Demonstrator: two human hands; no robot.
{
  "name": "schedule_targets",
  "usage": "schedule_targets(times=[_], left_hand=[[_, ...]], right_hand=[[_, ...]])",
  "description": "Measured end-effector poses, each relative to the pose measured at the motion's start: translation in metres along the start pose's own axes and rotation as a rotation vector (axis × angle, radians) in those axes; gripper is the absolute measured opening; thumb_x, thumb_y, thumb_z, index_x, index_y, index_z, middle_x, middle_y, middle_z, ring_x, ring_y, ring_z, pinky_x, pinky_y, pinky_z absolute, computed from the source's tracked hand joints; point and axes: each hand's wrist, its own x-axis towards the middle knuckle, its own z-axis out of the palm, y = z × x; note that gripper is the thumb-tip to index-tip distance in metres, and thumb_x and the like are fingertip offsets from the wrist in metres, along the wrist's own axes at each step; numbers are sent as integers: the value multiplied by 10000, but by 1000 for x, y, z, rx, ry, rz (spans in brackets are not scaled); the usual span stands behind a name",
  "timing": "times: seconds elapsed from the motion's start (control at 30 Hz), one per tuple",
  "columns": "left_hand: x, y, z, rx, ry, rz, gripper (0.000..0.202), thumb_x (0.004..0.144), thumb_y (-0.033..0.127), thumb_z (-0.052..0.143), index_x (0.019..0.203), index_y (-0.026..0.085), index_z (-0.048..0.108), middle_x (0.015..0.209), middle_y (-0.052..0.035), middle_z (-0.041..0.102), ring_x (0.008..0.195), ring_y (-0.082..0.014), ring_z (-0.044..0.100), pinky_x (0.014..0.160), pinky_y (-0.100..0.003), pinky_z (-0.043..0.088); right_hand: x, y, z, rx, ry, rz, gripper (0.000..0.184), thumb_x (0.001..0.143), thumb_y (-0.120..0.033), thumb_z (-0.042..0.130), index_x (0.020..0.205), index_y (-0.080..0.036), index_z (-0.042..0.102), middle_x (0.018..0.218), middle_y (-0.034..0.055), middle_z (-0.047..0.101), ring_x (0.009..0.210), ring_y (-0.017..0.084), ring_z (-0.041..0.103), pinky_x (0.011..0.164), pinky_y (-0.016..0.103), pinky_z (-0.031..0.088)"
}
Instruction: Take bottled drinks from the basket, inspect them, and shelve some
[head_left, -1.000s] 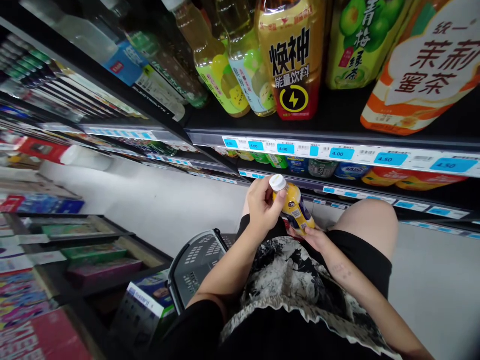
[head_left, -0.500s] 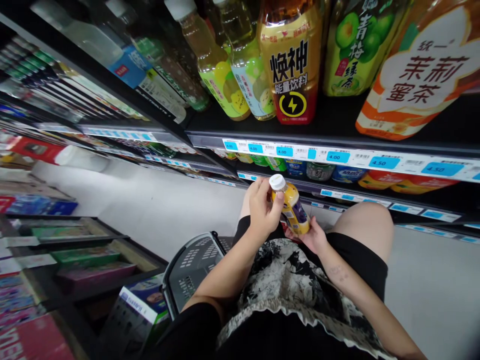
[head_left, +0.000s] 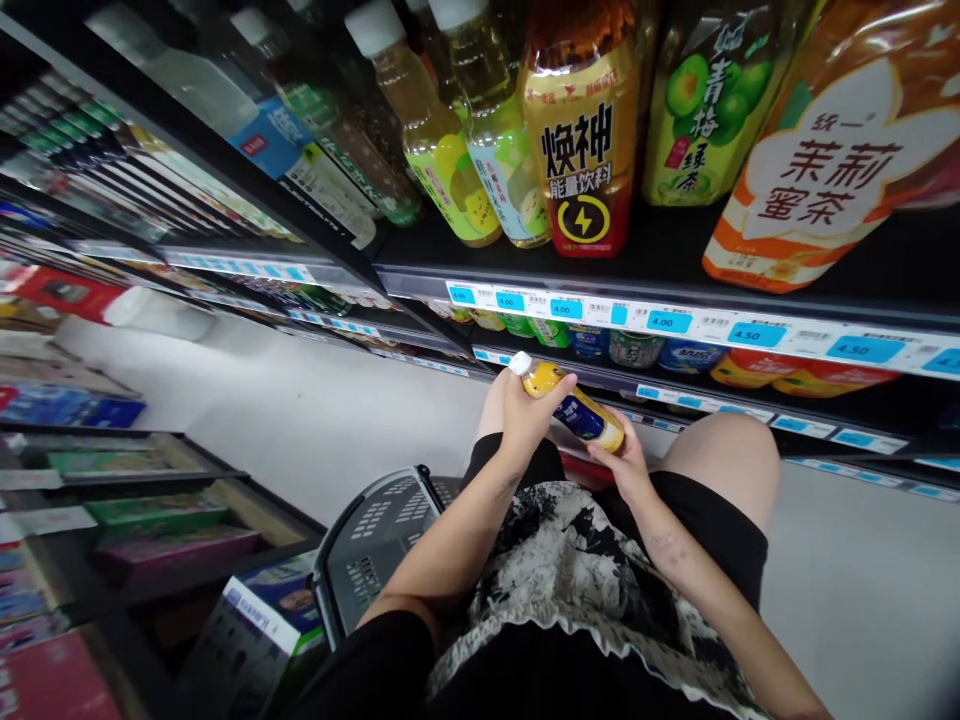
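Note:
A small yellow drink bottle (head_left: 574, 403) with a white cap and a dark blue label lies tilted, cap to the left, in front of the lower shelves. My left hand (head_left: 523, 412) grips it just below the neck. My right hand (head_left: 622, 462) is closed under its base end. I am crouched, and my knees and black shorts sit below both hands.
Large drink bottles (head_left: 581, 130) stand on the shelf above, over a price rail (head_left: 675, 322) with blue tags. A grey shopping basket (head_left: 375, 535) rests on the pale floor at my left knee, beside a boxed item (head_left: 259, 625). Low racks (head_left: 150, 500) line the left.
The bottle has tipped from nearly upright to almost lying flat, its cap swinging left. Both hands kept their hold and rose slightly towards the shelf.

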Motion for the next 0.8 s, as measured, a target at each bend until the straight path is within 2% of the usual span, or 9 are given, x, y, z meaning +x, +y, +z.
schedule_targets(times=[0.13,0.23,0.3,0.37,0.43,0.5,0.57,0.67,0.8], left_hand=[[-2,4,-17,121,94,87,513,710,460,847,1053,131,654,953,-88,719,853,-209,686,801,-338,561],[-6,37,-52,272,198,342,505,741,431,831,1124,154,654,1003,-92,725,879,-225,707,822,-366,576],[-4,79,-79,294,294,574,494,750,408,841,1144,181,647,1064,-93,721,936,-240,718,866,-391,586],[3,135,-105,179,400,863,502,769,391,837,1187,217,620,1097,-69,714,965,-242,725,906,-420,590],[14,197,-125,4,528,1227,492,771,403,825,1184,240,613,1039,-22,699,914,-223,716,893,-439,591],[27,257,-142,-84,624,1594,422,795,449,789,1124,226,646,983,1,667,856,-193,677,847,-436,585],[42,308,-157,68,660,1797,350,933,450,680,1187,210,661,1058,9,658,929,-177,673,874,-437,569],[72,361,-177,266,772,1832,362,1010,417,667,1281,191,591,1201,13,641,1093,-161,645,1001,-434,528],[116,408,-184,300,699,1872,598,912,594,757,1250,165,513,1153,-34,635,959,-115,641,907,-327,570]], right_hand=[[2,11,2,-212,-99,-1,1116,710,-421,914,1615,-290,275,1569,120,467,1370,271,552,1155,443,475],[1,38,-1,-402,-93,124,1392,634,-606,880,1675,-287,14,1529,165,461,1285,325,596,1082,535,498],[3,64,-6,-447,-88,301,1558,482,-704,867,1659,-210,-24,1437,209,490,1106,348,666,1039,555,507],[9,88,-12,-496,-120,411,1563,412,-719,851,1637,-242,6,1373,198,515,1009,365,682,1014,572,503],[18,104,-16,-532,-188,403,1369,506,-736,808,1597,-334,86,1359,156,525,1031,363,680,1056,558,474],[27,111,-15,-538,-175,386,1221,556,-753,756,1544,-335,172,1321,140,552,1084,368,671,1089,536,449],[34,110,-9,-531,-132,406,1110,527,-760,721,1452,-340,271,1232,110,602,1116,380,664,1099,532,430],[40,98,5,-488,-60,475,1001,412,-760,670,1277,-372,347,1038,47,659,1047,403,674,984,557,454],[39,81,16,-434,-66,489,850,368,-721,673,1116,-383,452,901,17,679,940,381,664,800,462,438]])
